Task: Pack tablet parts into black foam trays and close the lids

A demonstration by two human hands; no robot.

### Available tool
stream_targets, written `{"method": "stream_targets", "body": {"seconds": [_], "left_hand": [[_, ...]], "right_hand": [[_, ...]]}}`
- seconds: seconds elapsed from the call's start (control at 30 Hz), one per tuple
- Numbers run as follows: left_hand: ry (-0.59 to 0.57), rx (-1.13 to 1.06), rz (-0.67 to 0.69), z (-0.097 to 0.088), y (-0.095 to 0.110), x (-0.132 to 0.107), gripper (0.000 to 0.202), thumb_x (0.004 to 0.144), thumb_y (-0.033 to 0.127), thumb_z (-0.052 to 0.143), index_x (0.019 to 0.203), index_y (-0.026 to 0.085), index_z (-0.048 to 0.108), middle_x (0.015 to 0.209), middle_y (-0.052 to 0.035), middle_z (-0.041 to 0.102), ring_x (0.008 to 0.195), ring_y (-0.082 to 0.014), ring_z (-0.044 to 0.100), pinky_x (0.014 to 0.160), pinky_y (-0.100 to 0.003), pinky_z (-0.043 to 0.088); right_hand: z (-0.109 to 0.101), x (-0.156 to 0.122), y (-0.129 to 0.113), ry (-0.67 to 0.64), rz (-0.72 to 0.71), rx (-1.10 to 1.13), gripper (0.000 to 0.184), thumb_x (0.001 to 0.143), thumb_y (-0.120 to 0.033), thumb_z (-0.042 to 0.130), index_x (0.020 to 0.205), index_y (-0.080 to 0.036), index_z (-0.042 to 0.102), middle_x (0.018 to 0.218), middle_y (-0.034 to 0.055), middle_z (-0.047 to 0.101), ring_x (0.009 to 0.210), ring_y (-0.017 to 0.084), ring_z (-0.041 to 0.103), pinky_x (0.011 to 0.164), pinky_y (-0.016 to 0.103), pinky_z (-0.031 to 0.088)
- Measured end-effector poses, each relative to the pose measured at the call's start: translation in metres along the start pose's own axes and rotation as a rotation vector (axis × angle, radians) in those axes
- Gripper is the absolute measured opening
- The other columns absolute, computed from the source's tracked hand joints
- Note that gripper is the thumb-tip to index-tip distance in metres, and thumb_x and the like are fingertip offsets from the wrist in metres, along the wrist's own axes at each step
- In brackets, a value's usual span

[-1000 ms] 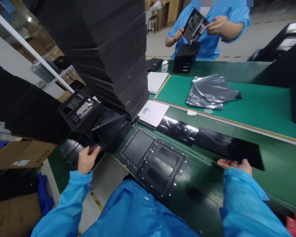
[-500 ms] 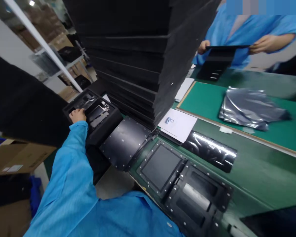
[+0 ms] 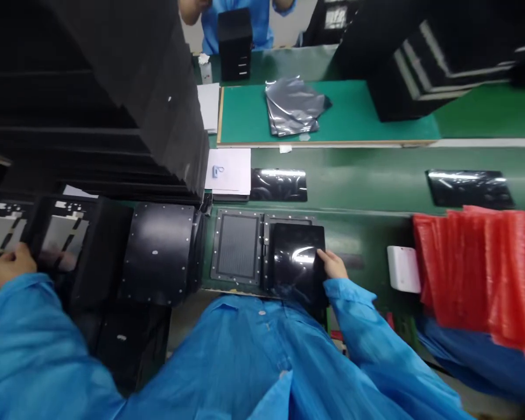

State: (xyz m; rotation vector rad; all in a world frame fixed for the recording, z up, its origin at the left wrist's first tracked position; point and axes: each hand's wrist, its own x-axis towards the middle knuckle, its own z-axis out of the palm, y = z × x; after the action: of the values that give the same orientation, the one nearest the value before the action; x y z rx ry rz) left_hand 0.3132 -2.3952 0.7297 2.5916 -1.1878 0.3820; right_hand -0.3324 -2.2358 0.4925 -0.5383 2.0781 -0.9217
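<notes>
Left hand (image 3: 9, 266), on black tray (image 3: 107, 245) — silver panels (image 3: 63, 245) inside

View: one head-worn camera, at the person's own head.
Facing: forward and down across the green worktop (image 3: 376, 175).
Nearness: close above the left hand (image 3: 9, 265) and right hand (image 3: 332, 263), which sit low in frame; a co-worker's blue smock (image 3: 262, 29) lies far off at the top edge.
</notes>
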Motion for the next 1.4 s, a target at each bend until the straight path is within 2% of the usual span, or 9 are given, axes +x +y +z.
{"method": "stream_targets", "body": {"seconds": [0.07, 0.17, 0.27, 0.4, 0.53, 0.73, 0.87, 1.1, 1.4], "left_hand": [[0.176, -0.196, 0.139, -0.029, 0.027, -0.067, 0.042, 0.076, 0.044, 0.045, 0.110, 0.033, 0.067, 0.117, 0.0069, 0.068, 0.111, -0.0327, 0.059, 0.093, -0.054, 0.047], [0.208, -0.505, 0.643, -0.050, 0.076, -0.200, 0.035, 0.080, 0.031, 0.051, 0.111, 0.033, 0.067, 0.110, 0.0039, 0.070, 0.102, -0.0252, 0.065, 0.093, -0.044, 0.050], [-0.259, -0.610, 1.047, -0.030, 0.124, -0.325, 0.026, 0.082, 0.026, 0.055, 0.104, 0.027, 0.069, 0.100, -0.0026, 0.073, 0.097, -0.0207, 0.066, 0.092, -0.036, 0.051], [-0.870, -0.298, 1.085, 0.028, 0.164, -0.415, 0.047, 0.084, 0.038, 0.056, 0.126, 0.017, 0.057, 0.132, -0.0120, 0.058, 0.126, -0.0269, 0.049, 0.110, -0.044, 0.036], [-1.138, -0.100, 1.109, 0.067, 0.174, -0.434, 0.072, 0.080, 0.046, 0.061, 0.141, 0.016, 0.040, 0.148, -0.0133, 0.040, 0.140, -0.0316, 0.029, 0.115, -0.054, 0.021], [-1.178, -0.044, 1.173, 0.093, 0.175, -0.435, 0.094, 0.074, 0.055, 0.065, 0.148, 0.012, 0.026, 0.156, -0.0155, 0.021, 0.145, -0.0358, 0.010, 0.115, -0.061, 0.009], [-1.169, -0.096, 1.198, 0.109, 0.182, -0.439, 0.102, 0.072, 0.057, 0.065, 0.149, 0.008, 0.020, 0.158, -0.0161, 0.012, 0.146, -0.0339, 0.004, 0.115, -0.059, 0.006], [-1.204, -0.108, 0.988, 0.121, 0.198, -0.470, 0.084, 0.082, 0.048, 0.054, 0.150, 0.012, 0.019, 0.157, -0.0160, 0.014, 0.146, -0.0322, 0.004, 0.115, -0.059, 0.007], [-1.008, -0.151, 0.669, 0.132, 0.364, -0.430, 0.051, 0.092, 0.042, 0.038, 0.141, 0.027, 0.039, 0.157, -0.0035, 0.022, 0.146, -0.0294, 0.005, 0.113, -0.061, 0.011]], "right_hand": [[0.008, 0.013, 0.004, -0.036, -0.005, 0.007, 0.034, 0.067, -0.056, 0.056, 0.070, -0.023, 0.061, 0.071, 0.0040, 0.067, 0.080, 0.027, 0.064, 0.075, 0.041, 0.052], [0.010, 0.025, 0.004, -0.069, -0.064, -0.028, 0.027, 0.074, -0.048, 0.053, 0.081, -0.024, 0.064, 0.088, 0.0055, 0.070, 0.096, 0.029, 0.062, 0.088, 0.042, 0.048], [0.004, 0.025, 0.004, -0.066, -0.183, -0.168, 0.040, 0.082, -0.041, 0.047, 0.113, -0.021, 0.062, 0.111, 0.0108, 0.066, 0.107, 0.030, 0.058, 0.094, 0.043, 0.043], [-0.002, 0.017, 0.011, -0.039, -0.261, -0.353, 0.053, 0.087, -0.041, 0.042, 0.133, -0.014, 0.050, 0.116, 0.0154, 0.063, 0.108, 0.032, 0.057, 0.093, 0.043, 0.042], [0.004, 0.013, 0.019, 0.062, -0.318, -0.363, 0.049, 0.088, -0.040, 0.038, 0.130, -0.018, 0.053, 0.118, 0.0138, 0.062, 0.109, 0.031, 0.057, 0.092, 0.043, 0.044], [0.012, 0.001, 0.028, 0.177, -0.442, -0.659, 0.052, 0.086, -0.039, 0.046, 0.132, -0.016, 0.054, 0.132, 0.0203, 0.051, 0.119, 0.041, 0.044, 0.096, 0.058, 0.036], [0.001, -0.018, 0.073, 0.069, -0.493, -0.563, 0.054, 0.086, -0.040, 0.045, 0.134, -0.018, 0.051, 0.140, 0.0167, 0.042, 0.124, 0.037, 0.041, 0.102, 0.055, 0.035], [-0.024, -0.046, 0.147, -0.033, -0.245, -0.227, 0.068, 0.078, -0.054, 0.050, 0.135, -0.015, 0.049, 0.115, 0.0158, 0.052, 0.110, 0.030, 0.052, 0.097, 0.049, 0.044], [-0.040, 0.135, 0.030, -0.174, -0.471, -0.197, 0.057, 0.082, -0.045, 0.052, 0.133, -0.020, 0.051, 0.111, 0.0119, 0.053, 0.102, 0.027, 0.055, 0.095, 0.045, 0.045]]}}
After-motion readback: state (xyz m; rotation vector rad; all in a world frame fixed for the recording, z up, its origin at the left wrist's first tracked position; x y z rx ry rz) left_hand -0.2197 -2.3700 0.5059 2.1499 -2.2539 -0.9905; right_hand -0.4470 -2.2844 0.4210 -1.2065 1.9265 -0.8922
